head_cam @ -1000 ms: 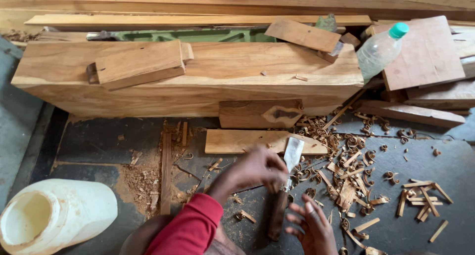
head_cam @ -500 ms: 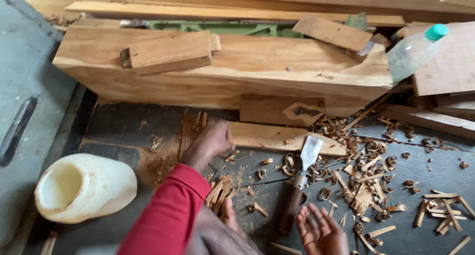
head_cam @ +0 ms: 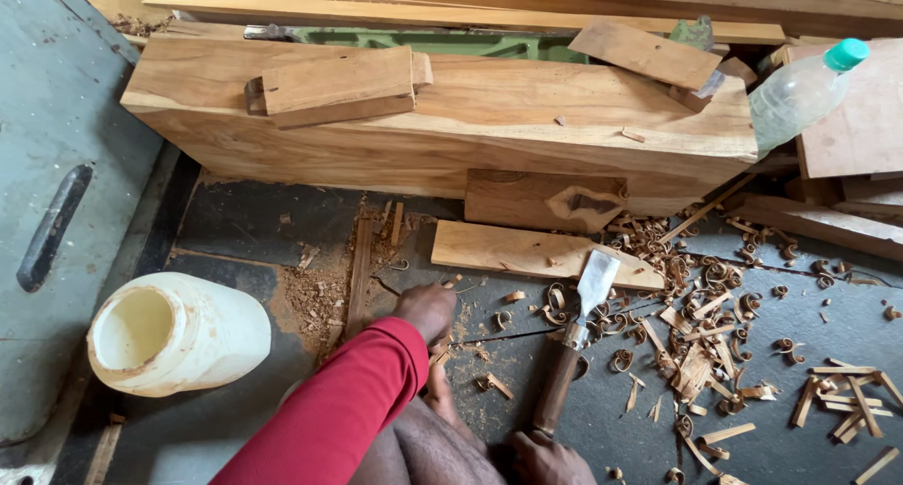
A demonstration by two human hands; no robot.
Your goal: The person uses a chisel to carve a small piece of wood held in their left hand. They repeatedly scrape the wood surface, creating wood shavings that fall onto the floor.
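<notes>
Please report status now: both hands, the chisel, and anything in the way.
Left hand down on the floor, holding nothing seen. Right hand at the chisel handle end, grip unclear. Wood shavings lie around the blade.

White open plastic jug (head_cam: 179,334) lying lower left; clear bottle (head_cam: 800,92), green cap, upper right

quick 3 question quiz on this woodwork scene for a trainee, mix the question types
1. True or false: the chisel lies on the dark floor with its blade towards the big timber block.
2. Which hand grips the chisel's wooden handle end?
A. left hand
B. right hand
C. neither
3. Fill in: the clear plastic bottle has a ___ cap.

Key
1. True
2. B
3. green
</notes>
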